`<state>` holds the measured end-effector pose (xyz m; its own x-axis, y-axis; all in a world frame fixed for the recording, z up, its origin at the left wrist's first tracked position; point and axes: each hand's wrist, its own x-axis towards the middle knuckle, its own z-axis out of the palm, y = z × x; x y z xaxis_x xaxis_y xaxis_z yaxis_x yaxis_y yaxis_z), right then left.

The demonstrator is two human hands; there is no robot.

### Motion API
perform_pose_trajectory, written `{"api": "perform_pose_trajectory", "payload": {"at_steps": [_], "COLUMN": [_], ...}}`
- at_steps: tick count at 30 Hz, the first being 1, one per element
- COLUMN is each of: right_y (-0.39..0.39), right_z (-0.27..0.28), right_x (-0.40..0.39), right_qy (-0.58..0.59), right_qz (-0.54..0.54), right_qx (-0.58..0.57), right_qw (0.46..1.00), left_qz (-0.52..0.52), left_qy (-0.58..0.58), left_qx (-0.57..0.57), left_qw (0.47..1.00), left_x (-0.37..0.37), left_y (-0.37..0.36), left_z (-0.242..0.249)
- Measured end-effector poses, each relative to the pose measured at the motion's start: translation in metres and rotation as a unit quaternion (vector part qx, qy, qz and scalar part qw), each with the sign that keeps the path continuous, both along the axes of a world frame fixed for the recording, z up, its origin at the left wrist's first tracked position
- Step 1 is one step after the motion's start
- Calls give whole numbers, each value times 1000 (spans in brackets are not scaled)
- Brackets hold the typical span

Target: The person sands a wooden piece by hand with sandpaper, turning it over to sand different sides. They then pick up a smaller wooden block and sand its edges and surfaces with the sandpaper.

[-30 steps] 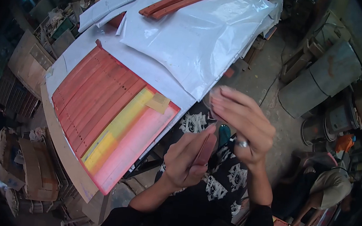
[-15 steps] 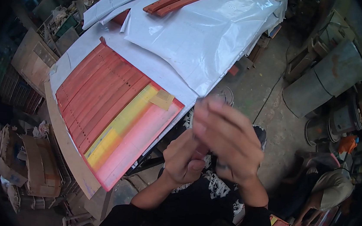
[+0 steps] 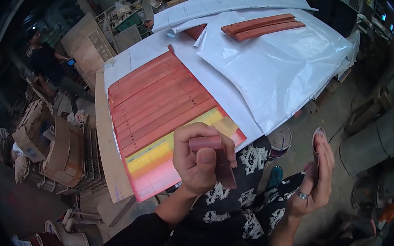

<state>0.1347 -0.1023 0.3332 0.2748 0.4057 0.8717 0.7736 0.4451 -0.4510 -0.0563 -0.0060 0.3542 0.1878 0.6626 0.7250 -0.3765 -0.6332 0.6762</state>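
Note:
My left hand (image 3: 198, 163) is closed around a small reddish-brown piece (image 3: 223, 166), smooth, with a rounded upper edge and a flat part reaching below the fingers. My thumb presses on its near face. My right hand (image 3: 319, 170), with a ring on one finger, is raised apart at the right, fingers long and together. Against their inner side lies a thin curved sheet (image 3: 316, 146), seen nearly edge-on; its material I cannot tell. Behind my left hand lies a panel of red slats (image 3: 157, 95) with yellow and pink bands (image 3: 151, 180) along its near side.
White plastic sheeting (image 3: 277, 74) covers the table, with loose red slats (image 3: 263, 26) on top. A bucket (image 3: 280, 143) stands on the floor beyond my knees. Cardboard boxes (image 3: 64, 150) sit at left, near a standing person (image 3: 50, 66). A large metal cylinder (image 3: 380, 136) is at right.
My hands were together and blurred; now they are apart, the right one farther right. The view has swung left, bringing the standing person into sight.

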Motion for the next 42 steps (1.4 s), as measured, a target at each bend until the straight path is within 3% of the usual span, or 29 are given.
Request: {"api": "perform_pose_trajectory", "payload": {"at_steps": [7,11,14,18,29,32,38,42], "right_y": [0,23,42,55,52,58,53,55], "right_z": [-9,1,19,35,22,3,16,4], "right_x": [-17,-37,-43,-42,-37,-31,-25,-30], "right_qy": [56,-50,-86,-137,-186,-230,-240,-260], "right_qz": [-14,35,66,83,40,26,-20,18], "right_qx": [2,41,58,73,48,101,115,160], "right_qw": [998,997,992,984,981,967,964,952], "left_qz": [-95,-147,-134,-38,-24,-13,-54,-30], "left_qy": [-32,-7,-4,27,37,40,34,30], "left_qx": [-56,-127,-108,-48,-37,-14,-45,-11], "left_qw": [993,981,985,998,998,999,997,999], "left_x": [-1,-1,10,22,25,24,31,29], "left_y": [0,-2,-1,-6,-1,3,-8,3], "left_z": [2,4,-1,6,-1,0,8,-5]}}
